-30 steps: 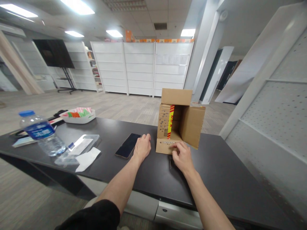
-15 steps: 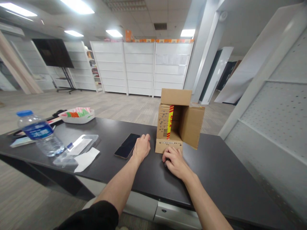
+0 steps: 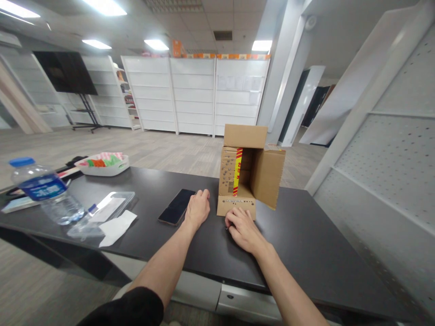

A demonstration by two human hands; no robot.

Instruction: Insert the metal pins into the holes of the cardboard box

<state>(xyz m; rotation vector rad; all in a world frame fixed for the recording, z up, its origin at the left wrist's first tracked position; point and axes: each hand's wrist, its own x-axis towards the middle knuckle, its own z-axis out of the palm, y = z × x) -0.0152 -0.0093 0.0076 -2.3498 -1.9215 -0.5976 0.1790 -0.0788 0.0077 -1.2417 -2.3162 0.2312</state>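
Note:
My left hand [image 3: 197, 209] rests on the dark tabletop beside a black phone [image 3: 177, 207], its fingers curled in and the palm side hidden. In front of the open cardboard box [image 3: 226, 174], my right hand [image 3: 243, 228] is bent over the table, thumb and forefinger drawn together. A tiny glint shows at those fingertips, too small to name. The box faces me with its flaps spread. Dark and silvery round dots cover its left flap and run in a row along the lower flap, which my right fingers overlap. Yellow-and-red tape edges the left flap.
Left on the table [image 3: 288, 253] are a water bottle [image 3: 45, 190], a clear plastic case [image 3: 118, 203], white paper [image 3: 118, 227] and a white basket [image 3: 105, 170] of colourful packets. A perforated panel [image 3: 384, 172] stands close on the right. White shelving [image 3: 193, 95] lines the back.
The view has shifted slightly, so everything sits a little further left. My right thumb and forefinger have come closer together over the table. The left hand stays beside the phone.

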